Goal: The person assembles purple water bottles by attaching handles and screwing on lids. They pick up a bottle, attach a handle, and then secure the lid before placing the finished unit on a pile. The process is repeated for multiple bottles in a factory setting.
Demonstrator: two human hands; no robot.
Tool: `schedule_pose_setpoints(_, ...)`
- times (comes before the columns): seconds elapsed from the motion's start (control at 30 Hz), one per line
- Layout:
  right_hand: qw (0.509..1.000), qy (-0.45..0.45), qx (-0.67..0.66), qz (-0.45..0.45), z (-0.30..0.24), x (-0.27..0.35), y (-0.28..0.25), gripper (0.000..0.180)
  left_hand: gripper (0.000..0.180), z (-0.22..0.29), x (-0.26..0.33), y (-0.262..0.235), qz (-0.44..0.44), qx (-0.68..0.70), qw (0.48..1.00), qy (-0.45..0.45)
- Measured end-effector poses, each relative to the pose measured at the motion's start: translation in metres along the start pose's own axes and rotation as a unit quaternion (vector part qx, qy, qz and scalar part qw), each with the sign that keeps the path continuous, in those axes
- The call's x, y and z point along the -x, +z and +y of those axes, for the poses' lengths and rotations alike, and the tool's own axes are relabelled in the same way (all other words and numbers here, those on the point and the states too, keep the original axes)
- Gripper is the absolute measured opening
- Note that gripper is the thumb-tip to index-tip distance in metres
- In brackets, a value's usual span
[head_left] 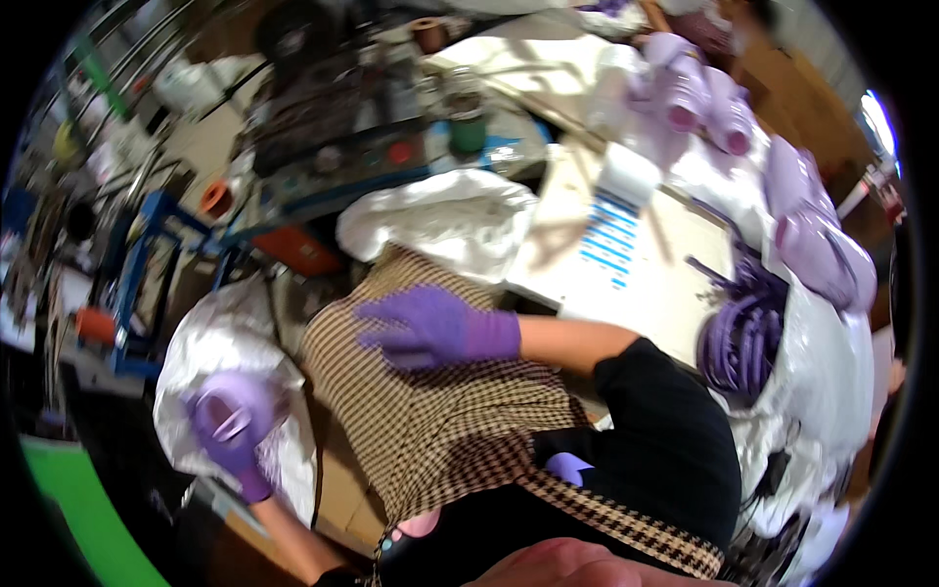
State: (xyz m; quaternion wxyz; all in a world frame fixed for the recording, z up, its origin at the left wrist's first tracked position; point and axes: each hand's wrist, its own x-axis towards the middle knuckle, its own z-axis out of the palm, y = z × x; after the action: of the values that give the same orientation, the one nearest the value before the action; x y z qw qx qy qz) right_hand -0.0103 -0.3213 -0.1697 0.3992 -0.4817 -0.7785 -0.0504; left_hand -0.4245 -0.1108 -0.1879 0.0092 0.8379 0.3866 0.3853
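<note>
- Left hand (232, 423), purple glove, low left; fingers curled shut round a small pale purple piece (233, 422) w/ a white mark. Can't tell what the piece is, too blurred.
- That hand sits over a white plastic bag (210, 342), crumpled, lying left of the lap.
- Right hand (423, 326), purple glove, fingers spread flat and open, palm down on the houndstooth fabric (440, 411), brown/cream check, which covers the lap at centre.
- Right forearm bare, black sleeve (675, 440) further up; it crosses in front of the table (675, 284) edge.
- Second white bag (440, 220) bunched just above the checked cloth, touching its top edge, between the lap and the workbench behind.
- White sheet (611, 240) w/ rows of blue bars lies on the pale table, right of centre; a white roll (628, 171) at its top end.
- Bundle of purple cords (743, 338) at the table's right edge, part over white wrapping.
- Pale lilac plastic parts (685, 88) piled top right; more (817, 235) down the right rim, all on white sheeting.
- Green jar (468, 122) w/ dark lid stands on cluttered bench at top centre; brown tape roll (428, 34) beyond it.
- Orange round item (215, 199) and blue frame (147, 274) at left, near floor clutter.
- Green patch (78, 509) bottom left.
</note>
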Motion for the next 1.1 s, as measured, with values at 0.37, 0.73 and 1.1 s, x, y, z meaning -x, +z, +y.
schedule_pose_setpoints(0.37, 0.713, 0.601, 0.272, -0.237, 0.273, 0.093, 0.067, 0.036, 0.037, 0.138, -0.026, -0.009, 0.006, -0.105, 0.971, 0.217)
schedule_pose_setpoints(0.73, 0.758, 0.62, 0.143, -0.145, 0.259, 0.067, 0.044, 0.043, 0.018, 0.166, 0.029, 0.024, -0.096, -0.016, 0.988, 0.123)
schedule_pose_setpoints(1.1, 0.943, 0.254, -0.159, 0.144, 0.066, 0.018, -0.047, 0.017, 0.022, 0.156, 0.006, -0.009, -0.074, 0.1, 0.984, 0.127)
